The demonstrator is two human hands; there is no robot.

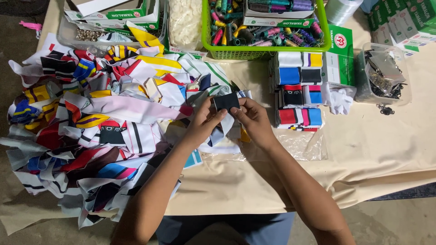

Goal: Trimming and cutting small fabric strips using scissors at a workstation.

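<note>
the left hand (pixel 204 121) and the right hand (pixel 252 119) both pinch one small black fabric piece (pixel 226 101), fingers closed on its lower edge, at the middle of the cream-covered table (pixel 377 149). at nine o'clock from the hands sprawls a heap of mixed colourful fabric scraps (pixel 91 131). at two o'clock sit neat stacks of folded pieces (pixel 299 90). at twelve o'clock stands a green basket of thread spools (pixel 265 27). at three o'clock, well apart, a clear tub of metal clips (pixel 383 75).
</note>
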